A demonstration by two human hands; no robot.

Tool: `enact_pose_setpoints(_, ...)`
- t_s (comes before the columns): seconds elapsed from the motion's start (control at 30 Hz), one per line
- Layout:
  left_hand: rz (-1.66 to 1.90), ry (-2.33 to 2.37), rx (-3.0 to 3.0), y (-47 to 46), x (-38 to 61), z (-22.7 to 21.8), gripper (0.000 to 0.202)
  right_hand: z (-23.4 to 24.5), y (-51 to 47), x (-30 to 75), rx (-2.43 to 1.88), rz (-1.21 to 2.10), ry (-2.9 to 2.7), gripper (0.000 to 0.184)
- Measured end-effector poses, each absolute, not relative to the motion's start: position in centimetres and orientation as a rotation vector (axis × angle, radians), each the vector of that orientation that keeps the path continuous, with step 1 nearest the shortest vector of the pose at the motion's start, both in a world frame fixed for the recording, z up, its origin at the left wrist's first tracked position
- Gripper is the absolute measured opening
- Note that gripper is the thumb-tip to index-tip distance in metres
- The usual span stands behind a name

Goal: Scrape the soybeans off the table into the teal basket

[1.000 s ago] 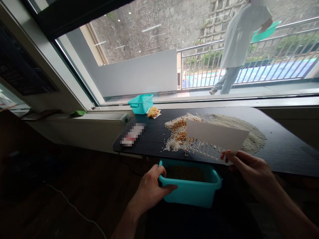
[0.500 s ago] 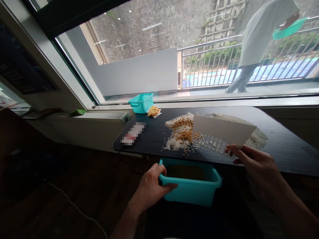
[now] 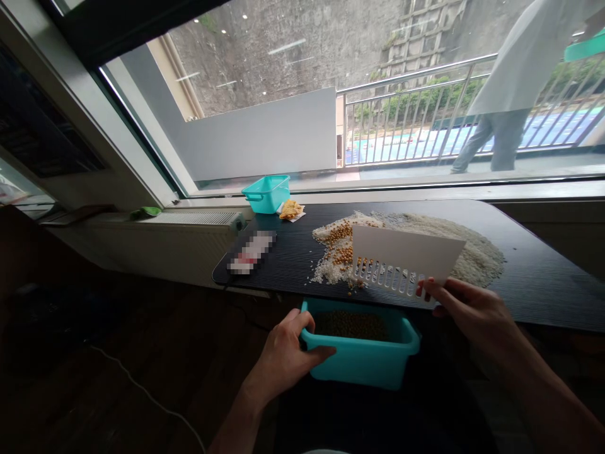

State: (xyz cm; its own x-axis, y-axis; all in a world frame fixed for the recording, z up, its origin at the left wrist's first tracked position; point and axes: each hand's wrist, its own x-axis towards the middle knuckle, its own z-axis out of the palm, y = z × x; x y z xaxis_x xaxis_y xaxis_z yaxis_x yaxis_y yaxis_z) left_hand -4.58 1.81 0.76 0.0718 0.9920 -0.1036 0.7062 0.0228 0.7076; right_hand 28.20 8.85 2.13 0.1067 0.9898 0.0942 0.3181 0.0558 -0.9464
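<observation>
My left hand (image 3: 289, 347) grips the left rim of a turquoise plastic bin (image 3: 363, 362), which sits below the table's front edge. Small dark-looking grains (image 3: 352, 325) lie in the bin. In my right hand (image 3: 466, 309) is a white card with a row of slots (image 3: 404, 252), pinched at its lower right corner and held tilted above the table edge. Behind the card, yellow beans (image 3: 341, 234) lie mixed with white rice (image 3: 326, 272). A broader spread of rice (image 3: 477, 252) covers the table to the right of them, partly hidden by the card.
The dark table (image 3: 543, 284) stands against a window. A second turquoise bin (image 3: 268, 195), a yellow crumpled item (image 3: 292, 210) and a blurred-out flat object (image 3: 251, 252) are on its left part. Left of it is a radiator (image 3: 198, 221). Outside, a person (image 3: 515, 75) carries a turquoise container.
My right hand has moved the slotted card left and slightly down, nearer the bin. My left hand stays on the rim. The person outside has walked right.
</observation>
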Motion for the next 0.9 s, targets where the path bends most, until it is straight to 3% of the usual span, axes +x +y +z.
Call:
enact_pose_setpoints(0.73, 0.626, 1.684, 1.76, 1.8, -4.7, 0.4, 0.032, 3.0, 6.9, 27.7, -1.529, 0.87, -1.223, 0.058)
enact_pose_setpoints(0.9, 0.63, 1.682, 1.76, 1.8, -4.7, 0.6, 0.032, 3.3, 6.4, 27.8, -1.543, 0.902, -1.238, 0.051)
